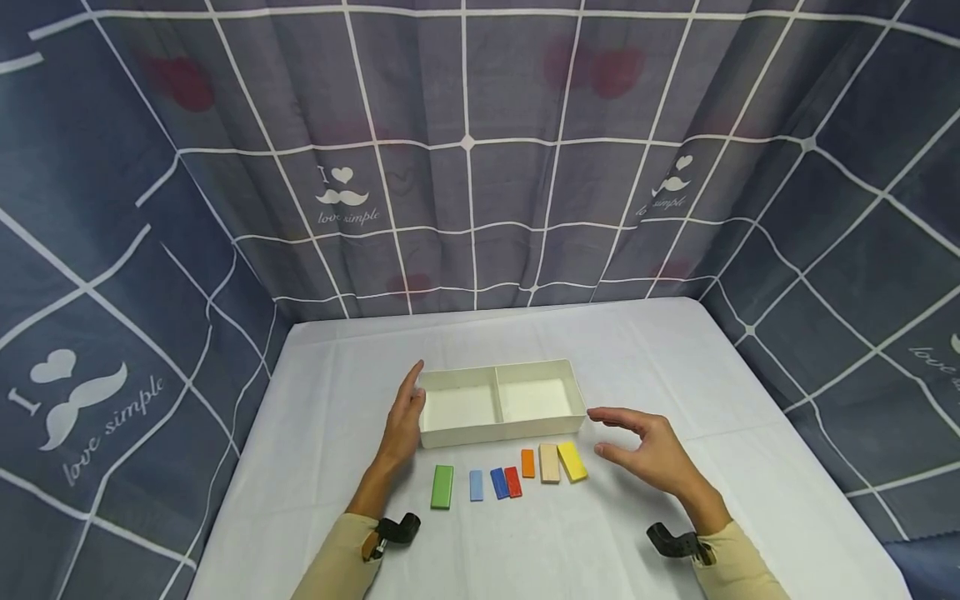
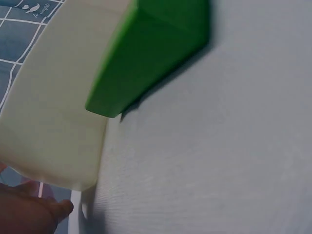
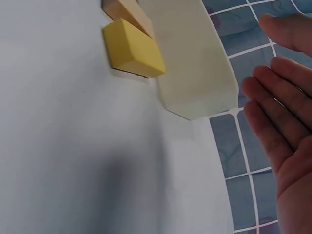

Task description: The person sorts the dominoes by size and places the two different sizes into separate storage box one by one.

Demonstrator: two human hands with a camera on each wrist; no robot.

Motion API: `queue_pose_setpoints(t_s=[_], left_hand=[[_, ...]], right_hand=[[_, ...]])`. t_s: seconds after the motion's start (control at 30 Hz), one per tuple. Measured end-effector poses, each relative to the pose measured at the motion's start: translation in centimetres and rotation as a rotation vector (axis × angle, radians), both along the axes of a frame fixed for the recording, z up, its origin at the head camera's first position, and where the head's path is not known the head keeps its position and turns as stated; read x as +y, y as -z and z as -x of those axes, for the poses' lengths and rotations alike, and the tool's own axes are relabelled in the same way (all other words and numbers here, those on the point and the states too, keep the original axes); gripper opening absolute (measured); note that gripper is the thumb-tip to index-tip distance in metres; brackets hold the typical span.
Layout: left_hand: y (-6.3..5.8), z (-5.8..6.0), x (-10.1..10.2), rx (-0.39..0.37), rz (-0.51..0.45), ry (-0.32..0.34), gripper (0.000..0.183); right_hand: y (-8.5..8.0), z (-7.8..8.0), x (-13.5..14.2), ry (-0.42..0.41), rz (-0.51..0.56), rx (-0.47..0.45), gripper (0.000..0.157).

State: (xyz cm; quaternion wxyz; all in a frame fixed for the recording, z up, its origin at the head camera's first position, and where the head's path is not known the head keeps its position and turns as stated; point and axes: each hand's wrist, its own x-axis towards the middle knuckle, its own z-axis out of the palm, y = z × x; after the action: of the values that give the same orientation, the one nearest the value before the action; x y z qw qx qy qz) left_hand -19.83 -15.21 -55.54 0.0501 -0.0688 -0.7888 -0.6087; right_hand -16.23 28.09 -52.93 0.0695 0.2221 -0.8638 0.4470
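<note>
A cream two-compartment box [image 1: 502,432] lies on the white table, its divider running front to back. At its left end is my left hand [image 1: 401,427], fingers extended along the end wall; whether it touches cannot be told. My right hand [image 1: 654,450] is held just off the box's right end, thumb apart from the fingers, palm facing inward and holding nothing. In front of the box lie a green block [image 1: 442,487], a light blue block [image 1: 476,485], a dark blue block [image 1: 499,483], a red block [image 1: 513,482], an orange block [image 1: 528,463], a plain wooden block [image 1: 549,463] and a yellow block [image 1: 572,462].
A white cloth [image 1: 630,350] covers the table. Dark checked curtains [image 1: 510,192] enclose its back and both sides. Black wrist cameras [image 1: 399,528] are strapped over the tan sleeves [image 1: 738,562].
</note>
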Motion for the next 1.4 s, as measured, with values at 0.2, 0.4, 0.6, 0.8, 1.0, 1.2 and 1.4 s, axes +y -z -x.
queue_pose_setpoints(t_s=[0.2,0.4,0.6,0.8,1.0,1.2,1.4], left_hand=[[0.2,0.1,0.1,-0.024,-0.007,0.035,0.056],[0.4,0.1,0.1,-0.051,0.003,0.045,0.057],[0.5,0.0,0.0,-0.08,0.007,0.047,0.059],[0.7,0.1,-0.1,-0.112,0.006,0.058,0.062],[0.8,0.1,-0.1,-0.109,0.008,0.066,0.062],[1.0,0.2,-0.1,-0.111,0.008,0.067,0.062],[1.1,0.2,-0.2,-0.129,0.007,0.062,0.063]], right_hand=[[0.7,-0.5,-0.3,-0.047,-0.016,-0.078,0.049],[1.7,-0.8,-0.7,-0.07,-0.028,-0.13,0.054],[2.9,-0.7,-0.8,-0.115,-0.04,-0.17,0.059],[3.8,-0.5,-1.1,-0.117,-0.072,-0.185,0.062],[4.0,-0.6,-1.4,-0.112,-0.098,-0.193,0.067],[3.9,-0.5,-1.7,-0.132,-0.117,-0.21,0.072],[4.0,-0.3,-1.8,-0.147,-0.136,-0.215,0.073]])
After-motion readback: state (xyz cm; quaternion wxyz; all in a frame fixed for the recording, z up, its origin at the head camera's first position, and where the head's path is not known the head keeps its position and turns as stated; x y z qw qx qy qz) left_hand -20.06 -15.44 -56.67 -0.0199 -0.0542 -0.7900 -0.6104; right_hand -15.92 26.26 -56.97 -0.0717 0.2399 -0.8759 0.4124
